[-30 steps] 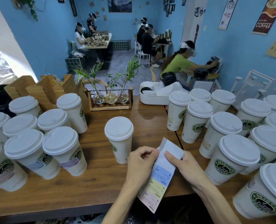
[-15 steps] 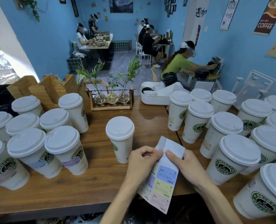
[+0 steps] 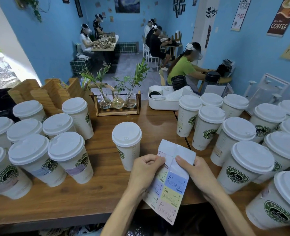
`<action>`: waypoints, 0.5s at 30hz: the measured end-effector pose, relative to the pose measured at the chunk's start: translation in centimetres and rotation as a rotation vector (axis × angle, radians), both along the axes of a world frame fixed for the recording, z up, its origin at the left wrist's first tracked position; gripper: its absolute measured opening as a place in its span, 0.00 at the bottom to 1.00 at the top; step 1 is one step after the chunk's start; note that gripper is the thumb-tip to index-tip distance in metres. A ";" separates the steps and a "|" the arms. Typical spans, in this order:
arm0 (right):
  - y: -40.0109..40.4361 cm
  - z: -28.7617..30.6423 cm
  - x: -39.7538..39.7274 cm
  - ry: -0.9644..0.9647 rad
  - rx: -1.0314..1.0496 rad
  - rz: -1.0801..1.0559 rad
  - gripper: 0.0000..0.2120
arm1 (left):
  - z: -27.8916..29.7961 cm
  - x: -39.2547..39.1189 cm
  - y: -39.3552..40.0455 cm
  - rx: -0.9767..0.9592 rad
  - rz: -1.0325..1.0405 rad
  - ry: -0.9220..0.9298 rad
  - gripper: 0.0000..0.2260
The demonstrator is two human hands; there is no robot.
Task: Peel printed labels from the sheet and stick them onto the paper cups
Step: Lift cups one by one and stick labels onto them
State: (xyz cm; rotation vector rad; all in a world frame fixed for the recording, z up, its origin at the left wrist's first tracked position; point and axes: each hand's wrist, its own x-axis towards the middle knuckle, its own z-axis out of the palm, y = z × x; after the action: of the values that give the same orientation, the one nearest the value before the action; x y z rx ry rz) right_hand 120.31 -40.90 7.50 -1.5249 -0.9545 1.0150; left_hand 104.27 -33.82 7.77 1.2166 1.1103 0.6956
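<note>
Both hands held the label sheet [image 3: 170,188] above the counter [image 3: 96,188] edge. Left hand [image 3: 145,171] fingers pinched its upper left; right hand [image 3: 197,172] gripped the right edge.

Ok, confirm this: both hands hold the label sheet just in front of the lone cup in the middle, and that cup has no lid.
Wrong on the lid. The head view shows the lone cup capped with a white lid; both the left hand and right hand do hold the label sheet.

Print on the label sheet [image 3: 170,188] too small to read, its left edge hidden behind the left hand [image 3: 145,169], cups at nine and four o'clock cropped by the frame
</note>
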 end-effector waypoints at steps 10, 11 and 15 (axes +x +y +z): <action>1.2 -2.3 1.4 -0.010 -0.129 -0.054 0.08 | 0.0 -0.6 0.0 0.034 0.007 -0.029 0.09; 1.4 -2.7 1.7 -0.032 -0.151 -0.057 0.08 | 0.1 -0.6 0.0 0.037 0.007 -0.036 0.10; 2.2 -3.9 2.7 -0.152 -0.206 -0.103 0.09 | -0.1 -1.1 0.0 0.061 -0.009 -0.005 0.12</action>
State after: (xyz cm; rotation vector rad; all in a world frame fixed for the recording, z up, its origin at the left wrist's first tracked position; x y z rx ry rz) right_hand 123.04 -38.67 3.58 -1.8255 -0.8865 0.9568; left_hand 103.13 -33.79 7.71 1.2703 1.0856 0.7301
